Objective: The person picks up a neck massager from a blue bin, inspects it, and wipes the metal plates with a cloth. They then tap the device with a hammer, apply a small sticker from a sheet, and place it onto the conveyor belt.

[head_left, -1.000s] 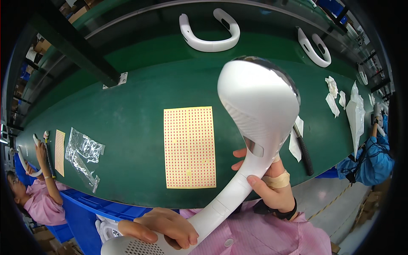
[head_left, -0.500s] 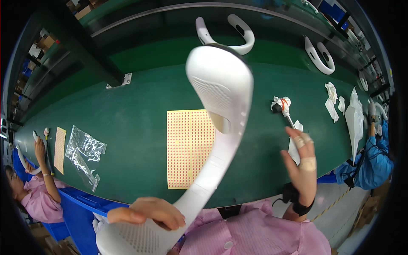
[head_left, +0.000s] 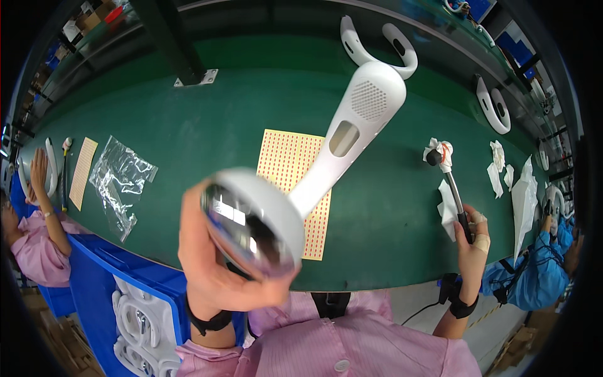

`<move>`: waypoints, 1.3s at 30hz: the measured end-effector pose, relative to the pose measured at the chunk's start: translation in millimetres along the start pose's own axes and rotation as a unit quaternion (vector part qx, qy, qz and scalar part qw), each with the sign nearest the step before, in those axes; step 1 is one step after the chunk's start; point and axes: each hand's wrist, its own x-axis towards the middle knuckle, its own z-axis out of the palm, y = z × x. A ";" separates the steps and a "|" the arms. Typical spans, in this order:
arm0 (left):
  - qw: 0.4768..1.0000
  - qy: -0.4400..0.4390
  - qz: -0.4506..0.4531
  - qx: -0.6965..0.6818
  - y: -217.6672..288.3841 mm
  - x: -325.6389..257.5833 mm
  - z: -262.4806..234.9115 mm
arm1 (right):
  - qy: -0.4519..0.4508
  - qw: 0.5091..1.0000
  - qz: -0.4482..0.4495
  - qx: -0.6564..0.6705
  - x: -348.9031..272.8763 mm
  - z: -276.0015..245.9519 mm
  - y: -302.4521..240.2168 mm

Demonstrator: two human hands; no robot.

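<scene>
White plastic device, held up in front of the person, over the green bench and overlapping the yellow, red-dotted sheet in view. Long axis slants from lower left to upper right; the perforated end points away from the person and to the right, the oval opening just behind it. The near end, capped in glossy dark material, faces back toward the body.

Left hand: curled around the capped end, fingers up its left side, thumb toward its lower right; opened only as wide as that rounded end (motion blur here, so exact fingertip contact cannot be told).

Right hand: thumb and fingers close together, black handle of a hammer between them; firmness of the pinch cannot be told. Hammer shaft points away and slightly left, its head wrapped in white material with an orange-red band. White paper scrap just left of the shaft.

Clear plastic bag well to the left of the device, on the bench
</scene>
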 end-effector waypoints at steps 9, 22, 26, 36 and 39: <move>0.988 0.036 0.083 0.129 19.8 22.9 19.9 | -0.159 0.964 0.014 0.212 -17.7 -9.9 -34.1; 0.986 0.109 0.060 0.109 11.4 37.3 29.1 | -0.396 0.888 -0.081 0.221 -35.2 36.4 -74.4; 0.985 0.115 0.049 0.119 11.3 40.3 27.9 | -0.397 0.887 -0.050 0.231 -37.2 33.5 -80.2; 0.986 0.108 0.033 0.123 7.6 47.4 31.8 | -0.367 0.893 -0.028 0.258 -44.1 40.3 -83.9; 0.986 0.106 0.036 0.126 10.1 45.6 29.2 | -0.415 0.894 -0.019 0.171 -40.4 35.3 -96.0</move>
